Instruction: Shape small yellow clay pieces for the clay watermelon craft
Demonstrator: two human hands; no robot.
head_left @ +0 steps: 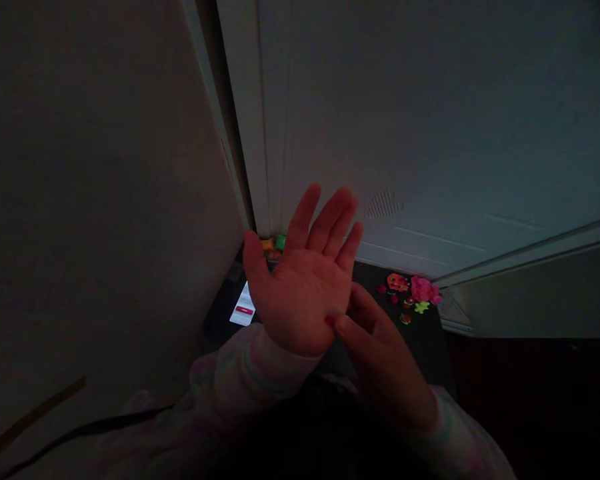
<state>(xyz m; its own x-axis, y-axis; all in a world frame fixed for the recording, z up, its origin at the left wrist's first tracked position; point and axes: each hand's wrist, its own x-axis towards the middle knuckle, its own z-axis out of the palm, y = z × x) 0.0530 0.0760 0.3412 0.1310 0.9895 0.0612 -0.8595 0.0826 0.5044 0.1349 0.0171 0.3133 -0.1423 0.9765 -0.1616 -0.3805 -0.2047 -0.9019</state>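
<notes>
My left hand (310, 283) is raised with its palm toward me, fingers stretched out and thumb apart. Against the lower outer edge of that palm sits a small dark pink piece (330, 321); its kind is too small to make out. My right hand (380, 357) has its thumb tip at this piece and its other fingers partly hidden behind the left hand. The right thumb and fingers look closed on the piece at the palm's edge.
Beneath my hands is a dark tabletop (425, 347). Bright pink flower-like pieces (424, 290), a yellow-green piece (421, 307) and small trinkets lie at right. A lit phone (243, 310) is at left, near a green block (281, 242). White panels (430, 133) rise behind.
</notes>
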